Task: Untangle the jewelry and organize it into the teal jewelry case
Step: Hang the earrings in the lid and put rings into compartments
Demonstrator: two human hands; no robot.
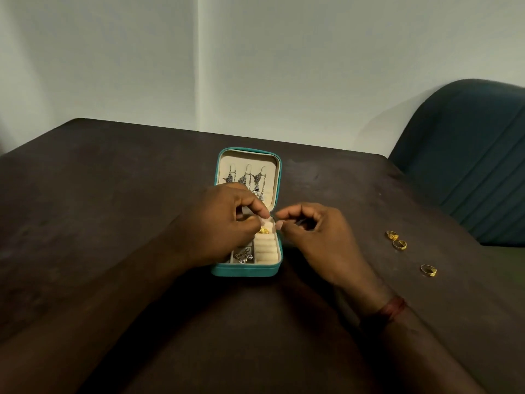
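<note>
The teal jewelry case [245,271] lies open in the middle of the dark table. Silver drop earrings [257,182] hang in its cream lid. A gold ring [264,231] sits in the cream ring rolls [265,248], and silver pieces [243,255] lie in the compartment to their left. My left hand [227,220] hovers over the case with its fingertips pinched at the top roll, just above the gold ring; what they hold is hidden. My right hand [315,231] is beside the case's right edge, fingers curled, thumb and forefinger nearly touching with nothing visible between them.
Three loose gold rings lie on the table to the right: two close together [392,235] [400,244] and one nearer me [429,270]. A dark teal chair [477,155] stands past the table's right edge. A pale wall is behind.
</note>
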